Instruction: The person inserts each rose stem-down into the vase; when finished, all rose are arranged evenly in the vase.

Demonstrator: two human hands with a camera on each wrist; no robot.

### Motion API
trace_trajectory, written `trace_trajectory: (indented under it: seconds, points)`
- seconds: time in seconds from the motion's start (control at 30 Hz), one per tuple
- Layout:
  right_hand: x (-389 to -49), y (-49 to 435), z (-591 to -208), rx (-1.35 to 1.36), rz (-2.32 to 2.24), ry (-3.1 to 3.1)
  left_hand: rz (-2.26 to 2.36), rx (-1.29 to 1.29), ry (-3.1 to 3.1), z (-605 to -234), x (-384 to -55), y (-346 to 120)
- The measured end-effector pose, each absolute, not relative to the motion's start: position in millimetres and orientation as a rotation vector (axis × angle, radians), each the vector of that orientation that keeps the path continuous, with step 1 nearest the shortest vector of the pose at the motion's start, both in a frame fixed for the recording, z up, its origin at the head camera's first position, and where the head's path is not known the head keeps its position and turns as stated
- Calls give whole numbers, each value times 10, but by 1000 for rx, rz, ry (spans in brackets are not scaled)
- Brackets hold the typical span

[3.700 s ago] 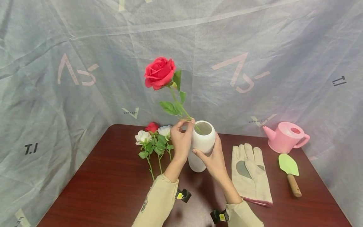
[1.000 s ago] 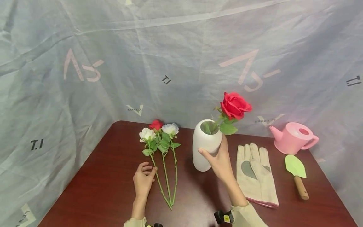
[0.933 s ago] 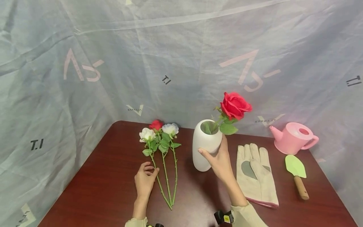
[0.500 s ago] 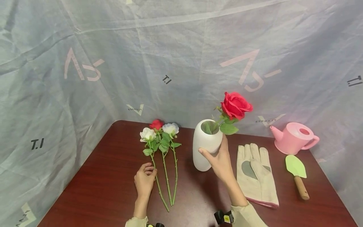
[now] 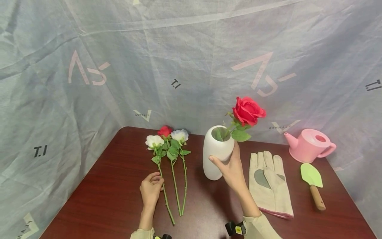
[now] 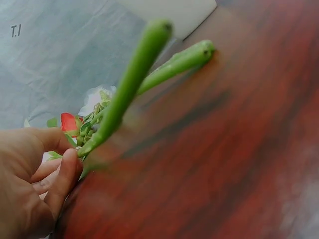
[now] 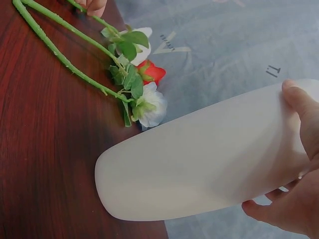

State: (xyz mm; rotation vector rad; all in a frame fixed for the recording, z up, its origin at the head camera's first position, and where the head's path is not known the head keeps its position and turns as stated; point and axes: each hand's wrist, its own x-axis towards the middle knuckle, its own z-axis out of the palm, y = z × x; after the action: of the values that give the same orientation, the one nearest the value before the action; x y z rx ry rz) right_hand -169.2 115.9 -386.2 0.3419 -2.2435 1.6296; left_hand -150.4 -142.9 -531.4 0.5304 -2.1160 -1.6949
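My left hand [image 5: 150,192] pinches the stem of a white rose [image 5: 154,142] between thumb and fingers, left of the other flowers. In the left wrist view, that rose's green stem [image 6: 125,82] slants up from the fingertips, its cut end close to the camera. With my right hand [image 5: 233,172] I grip the side of a white vase [image 5: 213,162], thumb on the front. One red rose [image 5: 248,112] stands in the vase, leaning right over the rim. Beside the pinched stem lie a second red rose [image 5: 165,131] and a pale white rose [image 5: 179,135].
On the dark red table [image 5: 101,186], right of the vase, lies a pair of cream work gloves [image 5: 270,189]. Farther right are a pink watering can [image 5: 308,144] and a green trowel [image 5: 311,176] with a wooden handle. A grey sheet [image 5: 191,59] hangs behind.
The red rose went from my left hand into the vase. My left hand moved left to the flowers and took the white rose; its stem's lower end has since shifted left, away from the others.
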Motion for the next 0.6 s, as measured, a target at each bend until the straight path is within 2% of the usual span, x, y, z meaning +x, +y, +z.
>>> trace_trajectory:
  seconds: [0.33, 0.6]
  points:
    - [-1695, 1165, -3873, 354, 1623, -2251, -1735, 536, -2056, -5314, -1502, -1441]
    - [-1884, 1241, -4167, 353, 1604, -2260, -1743, 555, -2042, -5302, -1494, -1460]
